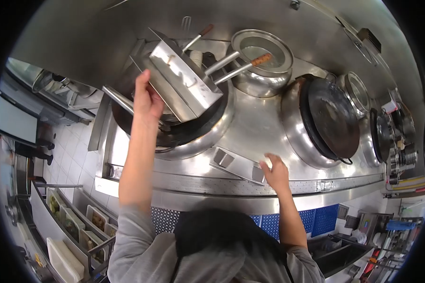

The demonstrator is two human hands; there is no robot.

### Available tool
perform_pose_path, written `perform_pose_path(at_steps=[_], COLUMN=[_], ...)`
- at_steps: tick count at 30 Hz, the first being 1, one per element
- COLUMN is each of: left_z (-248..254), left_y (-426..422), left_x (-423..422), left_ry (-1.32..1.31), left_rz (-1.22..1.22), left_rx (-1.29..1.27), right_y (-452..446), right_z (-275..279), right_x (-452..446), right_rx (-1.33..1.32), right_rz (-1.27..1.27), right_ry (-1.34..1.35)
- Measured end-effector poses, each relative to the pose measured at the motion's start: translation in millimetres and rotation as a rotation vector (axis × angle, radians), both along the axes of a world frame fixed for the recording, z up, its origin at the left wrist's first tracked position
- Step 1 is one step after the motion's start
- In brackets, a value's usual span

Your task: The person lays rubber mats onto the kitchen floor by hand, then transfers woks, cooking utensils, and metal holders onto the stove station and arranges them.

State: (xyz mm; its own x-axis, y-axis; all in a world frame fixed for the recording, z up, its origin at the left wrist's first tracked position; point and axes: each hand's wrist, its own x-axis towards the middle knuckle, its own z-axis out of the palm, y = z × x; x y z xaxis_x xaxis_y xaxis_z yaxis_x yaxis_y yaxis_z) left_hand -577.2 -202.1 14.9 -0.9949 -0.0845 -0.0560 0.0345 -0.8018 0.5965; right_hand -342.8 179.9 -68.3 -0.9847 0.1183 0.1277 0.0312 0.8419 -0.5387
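My left hand (148, 100) is closed on the near-left edge of a bent stainless-steel holder (186, 80), which tilts above a large dark wok (208, 125) on the left. Behind the holder are metal-handled utensils, one with a worn orange-brown grip (261, 59). Their lower ends are hidden. My right hand (276, 175) is low over the counter with thumb and forefinger apart, at the right end of a flat metal bracket (240, 165) with upright tabs. Whether the fingertips touch the bracket is unclear. A metal handle (118, 99) sticks out left of my left wrist.
A lidded steel pot (262, 80) stands at the back. Right of it, a dark wok (334, 118) leans on a round steel burner ring (295, 127). A perforated gutter (316, 187) runs along the counter's front. Food containers (71, 224) sit in an open drawer at lower left.
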Motion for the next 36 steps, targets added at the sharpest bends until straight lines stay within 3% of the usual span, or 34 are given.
perform_pose_path(at_steps=[3, 6, 8, 11, 14, 16, 17, 18, 19, 22, 23, 26, 29, 32, 33, 35, 36], left_z=[-16.9, -14.0, -41.5, -55.5, -62.7, -50.2, -40.6, -41.2, -41.8, -18.7, -12.1, 1.1, -7.7, -31.3, -35.8, -45.0, -51.1], left_y=[70.2, 161.8, 210.1, 264.5, 315.3, 350.0, 369.1, 374.0, 378.9, 386.5, 398.4, 419.0, 376.8, 284.7, 251.3, 191.2, 169.1], left_x=[27.3, 65.0, 68.0, 77.6, 79.9, 81.0, 77.5, 67.1, 56.8, 43.7, 46.0, 49.8, 44.0, 64.8, 80.0, 116.5, 137.4], left_ry=[0.017, -0.001, -0.023, -0.085, -0.147, -0.103, -0.065, -0.046, -0.022, 0.063, 0.127, 0.214, 0.242, 0.124, 0.068, -0.008, -0.035], left_rz=[-0.353, -0.421, -0.635, -0.679, -0.754, -0.793, -0.850, -0.896, -0.943, -1.050, -1.082, -1.040, -0.998, -0.941, -0.929, -0.893, -0.884], left_rx=[0.273, 0.247, 0.319, 0.300, 0.278, 0.221, 0.184, 0.071, -0.042, -0.209, -0.235, -0.311, -0.369, -0.315, -0.285, -0.290, -0.312], right_y=[0.9, 22.5, 41.9, 75.0, 120.5, 157.3, 155.4, 160.1, 201.8, 251.1, 272.3, 347.7, 415.1, 437.3, 451.2, 470.0, 458.8], right_z=[50.6, 66.6, 71.6, 79.0, 78.4, 82.2, 87.5, 96.7, 59.8, 100.6, 93.5, 83.3, 86.0, 70.7, 57.1, 46.5, 60.0], right_x=[-24.4, -45.1, -39.2, -13.7, -9.0, -9.0, -13.8, -10.3, -19.1, -37.5, -51.9, -83.6, -104.8, -103.2, -109.9, -107.5, -101.3], right_rx=[-0.807, -1.417, -1.451, -1.321, -1.837, -1.517, -1.621, -1.613, -1.853, -1.438, -1.451, -1.325, -1.274, -1.007, -0.884, -0.204, -0.001], right_rz=[0.000, 0.224, 0.221, 0.174, -0.122, -0.203, -0.489, -0.520, -0.421, -0.388, -0.516, -0.290, -0.501, -0.782, -0.730, -0.755, -0.787], right_ry=[-0.102, -0.158, -0.069, -0.020, -0.208, -0.274, -0.142, -0.029, 0.098, 0.208, 0.244, 0.190, 0.015, 0.253, 0.283, 0.178, 0.036])
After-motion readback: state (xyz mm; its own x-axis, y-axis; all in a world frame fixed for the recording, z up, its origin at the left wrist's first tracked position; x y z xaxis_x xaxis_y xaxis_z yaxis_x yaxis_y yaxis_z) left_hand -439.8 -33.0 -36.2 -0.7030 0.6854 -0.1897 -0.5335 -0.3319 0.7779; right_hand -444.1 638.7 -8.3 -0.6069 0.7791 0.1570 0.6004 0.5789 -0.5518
